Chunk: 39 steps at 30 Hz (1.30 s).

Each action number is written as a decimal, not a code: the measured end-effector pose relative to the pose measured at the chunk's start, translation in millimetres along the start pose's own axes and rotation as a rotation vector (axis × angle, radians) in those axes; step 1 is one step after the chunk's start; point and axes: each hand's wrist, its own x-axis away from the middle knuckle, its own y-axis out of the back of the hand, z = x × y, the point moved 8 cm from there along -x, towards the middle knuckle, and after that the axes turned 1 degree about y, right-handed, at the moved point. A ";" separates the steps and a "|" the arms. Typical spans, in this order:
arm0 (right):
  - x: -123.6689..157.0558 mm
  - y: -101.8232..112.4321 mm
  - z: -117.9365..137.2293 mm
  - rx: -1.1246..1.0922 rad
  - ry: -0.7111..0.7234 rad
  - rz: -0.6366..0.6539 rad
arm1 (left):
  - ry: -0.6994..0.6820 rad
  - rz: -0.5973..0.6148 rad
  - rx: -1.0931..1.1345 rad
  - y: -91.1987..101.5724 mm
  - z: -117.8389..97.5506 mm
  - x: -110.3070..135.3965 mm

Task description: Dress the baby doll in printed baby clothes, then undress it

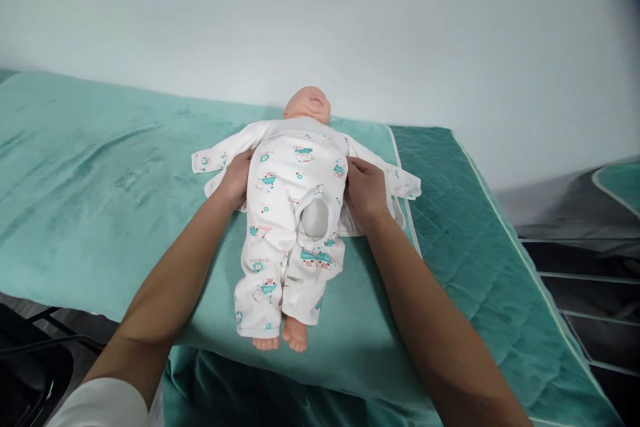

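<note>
A baby doll (306, 104) lies on its back on a teal blanket (100, 194), head toward the wall, bare feet toward me. It wears a white printed romper (280, 214) with a gap open at the belly. My left hand (235, 177) rests against the doll's side under its sleeve, fingers curled on the cloth. My right hand (364, 190) presses on the other side of the romper, fingers bent on the fabric near the waist.
The blanket covers a padded table with a quilted teal cover (465, 227) on the right. A pale wall (350, 27) runs behind. Dark metal frames (580, 294) stand at the right, a dark chair (30, 367) at lower left.
</note>
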 end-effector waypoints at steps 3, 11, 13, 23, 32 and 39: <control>4.2 20.4 24.1 0.143 0.128 -0.208 | -0.081 -0.088 -0.143 9.2 -6.3 -2.5; -16.0 -15.4 76.6 0.134 0.372 0.034 | -0.343 -0.213 -0.264 19.4 -25.0 -4.5; -25.8 -22.5 80.8 0.135 0.369 0.101 | -0.387 -0.195 -0.327 16.4 -29.5 -3.5; -45.1 -62.7 91.3 0.182 0.383 0.485 | -0.511 0.060 -0.409 -19.8 -65.1 -4.1; -68.4 -90.4 100.6 0.353 0.407 0.351 | -0.349 0.078 -0.463 -17.0 -53.4 -33.1; -62.6 -72.6 86.4 0.254 0.359 0.302 | -0.230 0.046 -0.266 2.0 -43.8 -59.6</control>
